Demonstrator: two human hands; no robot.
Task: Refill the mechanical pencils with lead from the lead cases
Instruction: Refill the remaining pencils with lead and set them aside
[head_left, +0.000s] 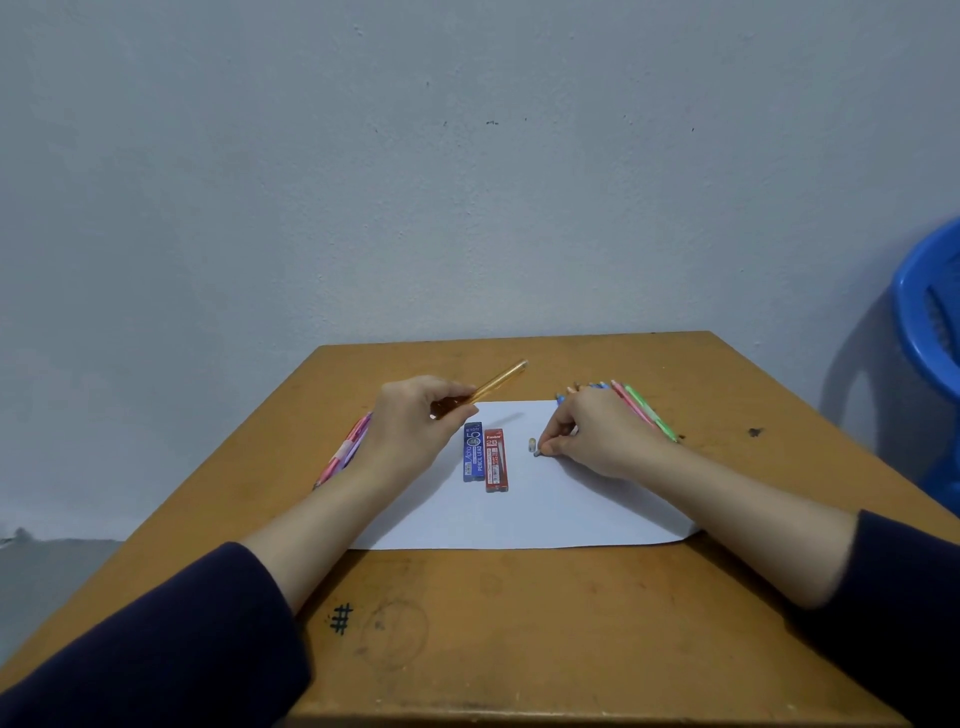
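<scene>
My left hand (410, 426) grips an orange mechanical pencil (498, 376) that points up and to the right above the white paper sheet (545, 509). A blue lead case (473, 451) and a red lead case (496, 460) lie side by side on the sheet, just right of that hand. My right hand (597, 431) rests on the sheet with its fingertips pinching a tiny grey piece (537, 453). A small cap (531, 444) lies on the paper right beside those fingertips.
A bundle of coloured pencils (647, 413) lies behind my right hand. More pink and red pencils (345, 449) lie at the left, partly hidden under my left wrist. The wooden table (519, 623) stands against a grey wall. A blue plastic chair (930, 332) stands at the right.
</scene>
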